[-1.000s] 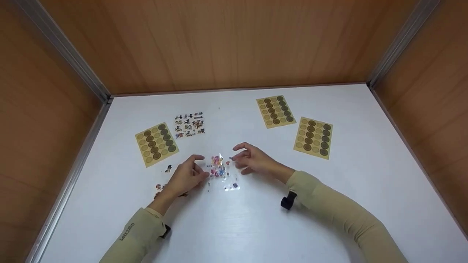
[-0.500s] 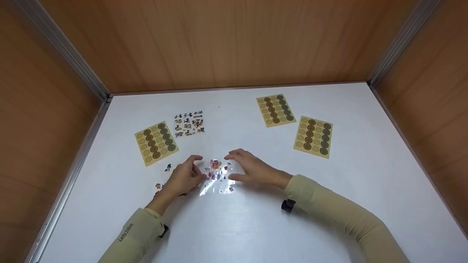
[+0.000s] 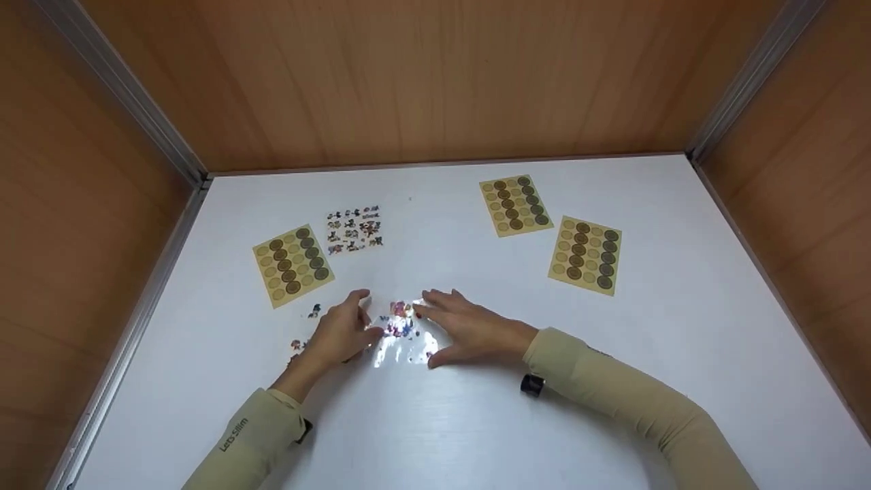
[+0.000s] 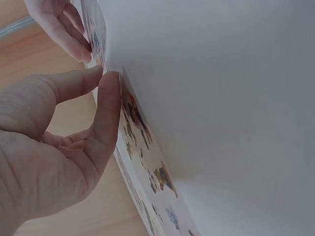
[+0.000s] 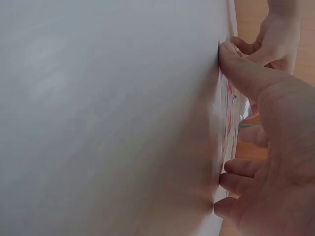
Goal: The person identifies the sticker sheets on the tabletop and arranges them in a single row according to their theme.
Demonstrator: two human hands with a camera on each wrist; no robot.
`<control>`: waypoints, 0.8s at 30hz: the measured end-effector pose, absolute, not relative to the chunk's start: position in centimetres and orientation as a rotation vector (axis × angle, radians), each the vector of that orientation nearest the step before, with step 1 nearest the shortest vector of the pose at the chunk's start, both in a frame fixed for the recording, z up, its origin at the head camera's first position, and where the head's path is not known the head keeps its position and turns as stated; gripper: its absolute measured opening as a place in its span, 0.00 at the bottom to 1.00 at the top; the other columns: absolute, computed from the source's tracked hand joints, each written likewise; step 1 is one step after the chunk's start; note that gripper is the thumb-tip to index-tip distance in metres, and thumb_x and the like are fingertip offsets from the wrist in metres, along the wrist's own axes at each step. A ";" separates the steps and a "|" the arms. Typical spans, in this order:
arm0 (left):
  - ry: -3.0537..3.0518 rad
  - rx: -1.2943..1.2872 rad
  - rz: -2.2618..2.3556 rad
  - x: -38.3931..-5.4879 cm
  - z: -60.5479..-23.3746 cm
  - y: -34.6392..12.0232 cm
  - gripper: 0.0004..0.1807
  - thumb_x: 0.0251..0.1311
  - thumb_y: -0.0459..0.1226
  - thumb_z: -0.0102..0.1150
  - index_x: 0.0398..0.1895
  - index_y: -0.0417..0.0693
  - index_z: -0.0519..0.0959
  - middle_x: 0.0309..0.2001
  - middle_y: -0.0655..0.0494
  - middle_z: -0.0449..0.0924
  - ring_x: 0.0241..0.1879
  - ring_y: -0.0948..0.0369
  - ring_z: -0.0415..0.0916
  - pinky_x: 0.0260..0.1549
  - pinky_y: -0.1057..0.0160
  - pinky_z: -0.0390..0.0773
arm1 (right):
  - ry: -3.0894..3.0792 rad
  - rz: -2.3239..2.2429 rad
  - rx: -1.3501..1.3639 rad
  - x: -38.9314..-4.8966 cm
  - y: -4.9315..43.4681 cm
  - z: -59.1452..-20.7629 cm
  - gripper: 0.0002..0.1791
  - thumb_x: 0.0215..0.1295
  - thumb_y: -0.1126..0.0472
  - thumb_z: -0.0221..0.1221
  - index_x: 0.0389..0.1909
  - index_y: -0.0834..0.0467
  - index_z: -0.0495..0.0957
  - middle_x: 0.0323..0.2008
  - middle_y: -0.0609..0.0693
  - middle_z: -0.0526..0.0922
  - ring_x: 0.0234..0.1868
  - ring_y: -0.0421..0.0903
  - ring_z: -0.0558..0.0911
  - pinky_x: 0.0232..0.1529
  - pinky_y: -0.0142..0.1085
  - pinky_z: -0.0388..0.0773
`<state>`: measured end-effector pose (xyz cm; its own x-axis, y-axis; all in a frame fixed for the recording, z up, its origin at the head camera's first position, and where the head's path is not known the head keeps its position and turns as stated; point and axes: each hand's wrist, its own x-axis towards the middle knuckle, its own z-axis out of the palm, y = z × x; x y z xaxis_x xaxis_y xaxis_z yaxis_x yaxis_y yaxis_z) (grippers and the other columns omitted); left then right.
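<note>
Skidding looks our risk: left grip (image 3: pixel 337 335) and right grip (image 3: pixel 480 331), digits apart, could push the sticker sheet (image 3: pixel 400 328) unevenly!

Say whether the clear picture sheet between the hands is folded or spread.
Spread: in the head view, the clear sheet shows no fold, coloured pictures facing up; whether perfectly flat, I cannot tell.

three yellow sheets (image 3: pixel 294 266), three transparent sheets (image 3: pixel 400 328)
</note>
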<state>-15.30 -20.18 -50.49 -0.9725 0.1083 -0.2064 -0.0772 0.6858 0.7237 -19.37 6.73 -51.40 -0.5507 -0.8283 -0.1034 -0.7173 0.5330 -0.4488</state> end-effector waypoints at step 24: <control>2.813 0.180 0.962 -14.8 -49.7 -21.2 0.60 0.42 0.47 0.84 0.77 0.40 0.59 0.64 0.41 0.72 0.62 0.46 0.70 0.64 0.45 0.71 | 2.473 -0.415 -1.393 -19.4 6.8 -51.6 0.55 0.62 0.30 0.62 0.79 0.59 0.56 0.79 0.61 0.51 0.80 0.54 0.48 0.78 0.51 0.44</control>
<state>-14.84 -21.24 -49.67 -0.9794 0.1662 -0.1149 0.0610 0.7855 0.6158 -19.36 6.84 -51.62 -0.5001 -0.8608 -0.0948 -0.7828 0.4962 -0.3756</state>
